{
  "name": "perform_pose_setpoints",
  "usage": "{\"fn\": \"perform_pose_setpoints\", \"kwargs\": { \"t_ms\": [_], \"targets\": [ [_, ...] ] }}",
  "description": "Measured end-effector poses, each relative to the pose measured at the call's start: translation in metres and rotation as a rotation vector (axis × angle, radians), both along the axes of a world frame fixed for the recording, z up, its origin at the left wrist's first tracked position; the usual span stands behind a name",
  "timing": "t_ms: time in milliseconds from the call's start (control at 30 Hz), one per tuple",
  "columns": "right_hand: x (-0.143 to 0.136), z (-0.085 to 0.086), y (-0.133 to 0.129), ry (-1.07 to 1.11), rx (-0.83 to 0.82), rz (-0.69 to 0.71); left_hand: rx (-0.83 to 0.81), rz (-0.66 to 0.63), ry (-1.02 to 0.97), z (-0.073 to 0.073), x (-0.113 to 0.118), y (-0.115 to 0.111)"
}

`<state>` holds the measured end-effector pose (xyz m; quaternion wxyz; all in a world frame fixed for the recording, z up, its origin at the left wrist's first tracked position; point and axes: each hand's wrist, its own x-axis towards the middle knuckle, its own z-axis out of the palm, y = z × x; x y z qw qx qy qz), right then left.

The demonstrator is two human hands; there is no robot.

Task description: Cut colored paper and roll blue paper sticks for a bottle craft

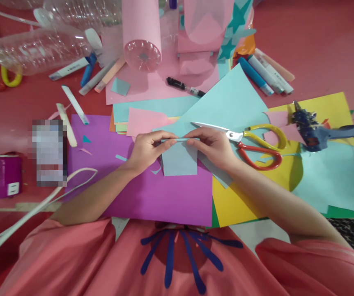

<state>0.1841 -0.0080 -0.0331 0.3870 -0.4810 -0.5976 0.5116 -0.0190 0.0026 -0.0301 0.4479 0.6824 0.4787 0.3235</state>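
A small light blue paper piece (pixel 180 159) hangs between my hands above the purple sheet (pixel 164 201), its top edge folded over. My left hand (pixel 148 150) pinches that edge at its left end between thumb and fingers. At the right end, my right hand (pixel 212 146) pinches the same edge. Scissors (pixel 237 135) with yellow and red handles lie just beyond my right hand, blades partly behind it. A pink paper piece (pixel 144 122) rests above my left hand. Thin blue scraps (pixel 121 158) lie near my left wrist.
Plastic bottles (pixel 44 49) and a pink-wrapped bottle (pixel 141 33) lie at the back. Markers (pixel 266 76) and a black pen (pixel 185 86) sit nearer. A glue gun (pixel 312 127) is at right on yellow paper (pixel 235 205). A phone (pixel 48 152), purple adapter (pixel 1 174) and white cable (pixel 44 203) are left.
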Motion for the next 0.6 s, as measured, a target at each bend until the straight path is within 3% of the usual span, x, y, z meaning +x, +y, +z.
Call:
{"fn": "perform_pose_setpoints", "kwargs": {
  "t_ms": [200, 433, 600],
  "targets": [
    [-0.0006, 0.0025, 0.0009, 0.078, -0.059, -0.080, -0.006, 0.067, -0.027, -0.0011, -0.0014, 0.0031],
    [-0.0012, 0.0032, 0.0008, 0.115, -0.088, 0.005, 0.020, 0.091, -0.039, 0.0001, -0.0012, 0.0010],
    [-0.0005, 0.0024, 0.0011, 0.134, -0.060, -0.056, -0.007, 0.071, -0.083, 0.0002, -0.0011, 0.0002]
  ]
}}
